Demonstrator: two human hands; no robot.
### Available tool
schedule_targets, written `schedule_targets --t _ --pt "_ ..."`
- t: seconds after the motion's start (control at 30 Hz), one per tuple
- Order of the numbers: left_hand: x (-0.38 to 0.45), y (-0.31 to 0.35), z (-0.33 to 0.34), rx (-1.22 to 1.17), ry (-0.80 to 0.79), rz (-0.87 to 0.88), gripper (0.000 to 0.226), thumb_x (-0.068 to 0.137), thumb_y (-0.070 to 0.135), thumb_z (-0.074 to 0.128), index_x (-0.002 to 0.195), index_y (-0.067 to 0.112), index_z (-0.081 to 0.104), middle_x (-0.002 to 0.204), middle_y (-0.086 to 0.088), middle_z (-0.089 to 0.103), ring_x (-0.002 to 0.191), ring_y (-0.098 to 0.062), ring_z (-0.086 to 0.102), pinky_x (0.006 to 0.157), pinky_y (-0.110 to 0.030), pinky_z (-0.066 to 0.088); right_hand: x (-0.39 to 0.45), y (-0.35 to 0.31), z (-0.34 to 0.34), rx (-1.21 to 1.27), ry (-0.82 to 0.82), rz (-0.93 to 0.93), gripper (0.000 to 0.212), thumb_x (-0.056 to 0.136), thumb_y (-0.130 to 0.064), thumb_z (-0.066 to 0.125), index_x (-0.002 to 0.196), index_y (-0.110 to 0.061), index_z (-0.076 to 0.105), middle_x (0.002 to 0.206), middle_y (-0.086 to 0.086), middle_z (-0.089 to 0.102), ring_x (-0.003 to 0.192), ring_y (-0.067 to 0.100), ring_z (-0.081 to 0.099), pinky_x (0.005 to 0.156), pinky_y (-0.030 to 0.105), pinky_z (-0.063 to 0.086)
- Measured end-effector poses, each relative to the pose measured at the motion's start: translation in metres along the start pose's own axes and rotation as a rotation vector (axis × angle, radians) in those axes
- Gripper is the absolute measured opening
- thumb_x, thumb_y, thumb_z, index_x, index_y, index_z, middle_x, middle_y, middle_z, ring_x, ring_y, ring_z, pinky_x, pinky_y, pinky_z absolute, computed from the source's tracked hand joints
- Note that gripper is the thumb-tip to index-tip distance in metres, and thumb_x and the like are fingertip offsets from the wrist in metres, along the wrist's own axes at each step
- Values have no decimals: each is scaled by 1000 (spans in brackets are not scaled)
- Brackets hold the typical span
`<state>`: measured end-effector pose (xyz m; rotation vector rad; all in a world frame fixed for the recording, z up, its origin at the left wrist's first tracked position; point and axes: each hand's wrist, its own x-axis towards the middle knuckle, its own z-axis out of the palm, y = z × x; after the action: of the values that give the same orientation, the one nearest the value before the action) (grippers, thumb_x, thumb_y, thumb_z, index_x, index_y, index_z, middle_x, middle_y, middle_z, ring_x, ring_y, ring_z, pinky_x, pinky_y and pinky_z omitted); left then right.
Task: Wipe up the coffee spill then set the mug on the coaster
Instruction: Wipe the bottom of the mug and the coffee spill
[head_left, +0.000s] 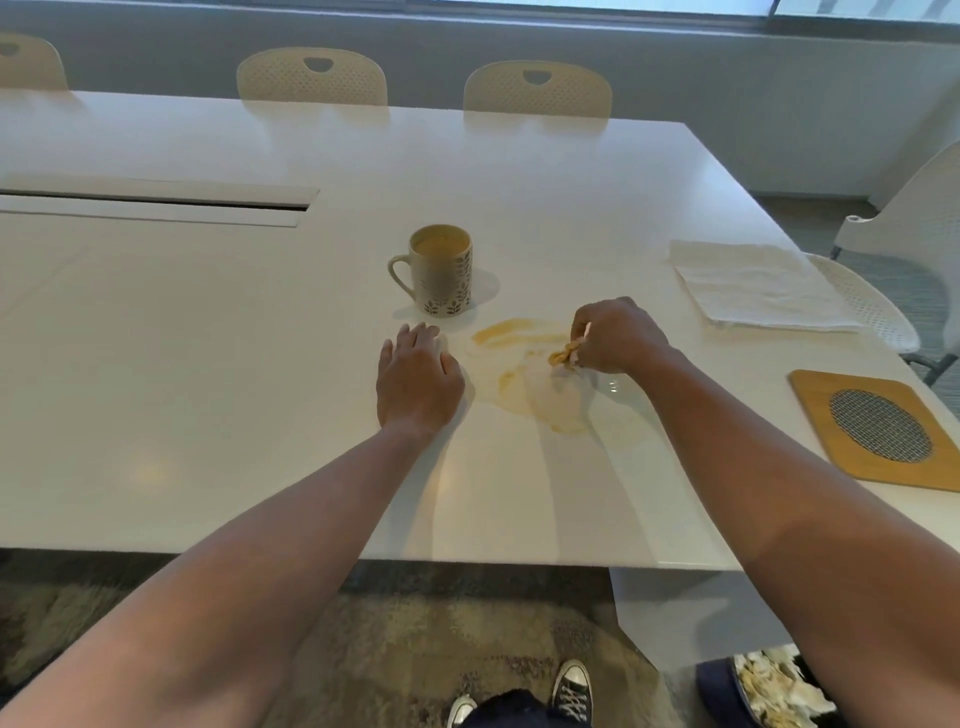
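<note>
A cream mug (444, 270) with a leaf pattern stands upright on the white table (208, 364), full of coffee, handle to the left. In front of it spreads a thin brown coffee spill (511, 332). My right hand (615, 338) is closed on a crumpled, coffee-stained paper towel (565, 357) pressed onto the spill's right side. My left hand (418, 376) rests flat on the table, fingers apart, just left of the spill and below the mug. A wooden coaster (883, 431) with a mesh oval lies at the right edge.
A stack of clean paper towels (758, 283) lies at the far right of the table. White chairs (537, 88) line the far side and the right. A cable slot (156, 200) runs across the left. A bin with used towels (774, 691) sits on the floor.
</note>
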<state>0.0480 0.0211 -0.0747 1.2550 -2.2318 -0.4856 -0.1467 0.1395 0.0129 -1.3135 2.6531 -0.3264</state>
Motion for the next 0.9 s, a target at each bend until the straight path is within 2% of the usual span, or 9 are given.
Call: schedule_targets --t 0.07,0.17,0.27,0.33,0.53,0.63,0.7,0.8,0.9 --pt "-1 3 0 -8 2 35 46 97 21 42 142 12 52 151 -8 48 147 -20 32 124 -37 17 -1 7 -1 107 17 41 28 76 -19 72 104 -24 69 119 12 55 102 28 60 87 31 51" --pt "-3 11 1 -30 14 64 43 97 22 44 137 14 57 146 -5 54 137 -22 45 117 -38 32 -1 18 -3 295 63 115 24 75 -11 70 98 -17 74 109 8 66 98 22 64 84 29 53" --pt "-7 24 6 -79 3 68 41 96 26 46 134 20 59 140 3 57 120 -22 59 96 -33 44 -6 26 -8 552 79 232 17 74 -5 72 90 -11 74 92 7 70 89 22 70 82 36 59" --pt "-7 36 10 -109 -1 77 39 95 27 48 132 22 60 137 5 59 113 -21 62 86 -30 43 -10 31 -11 734 58 304 18 75 -2 73 92 -7 72 93 11 70 85 21 71 77 34 61" --pt "-4 86 20 -196 -20 120 30 95 31 49 120 29 67 120 9 68 95 -12 67 81 -29 48 -18 50 -26 1117 52 421 21 79 6 70 96 -6 65 104 15 68 88 24 70 65 26 60" --pt "-5 113 26 -239 -39 123 27 96 36 51 114 30 69 111 9 72 92 -12 68 77 -28 49 -20 60 -33 1163 93 451 19 78 -1 76 91 -12 66 93 8 68 77 15 66 59 21 57" --pt "-6 129 30 -274 -62 110 26 95 40 52 110 31 71 104 12 73 86 -10 68 73 -26 48 -21 67 -36 1198 124 465 19 77 -3 77 89 -13 66 88 5 67 71 12 62 62 21 57" --pt "-11 149 36 -354 -66 60 24 95 45 53 104 33 72 86 21 67 69 3 59 61 -20 39 -24 77 -41 1295 136 453 21 78 -1 76 94 -9 66 87 7 67 73 13 63 62 20 57" --pt "-17 167 42 -431 -75 23 27 96 46 53 105 31 73 88 19 70 73 -3 62 60 -19 38 -27 86 -45 1386 123 430 17 79 1 74 91 -7 65 88 9 68 77 15 65 65 22 57"
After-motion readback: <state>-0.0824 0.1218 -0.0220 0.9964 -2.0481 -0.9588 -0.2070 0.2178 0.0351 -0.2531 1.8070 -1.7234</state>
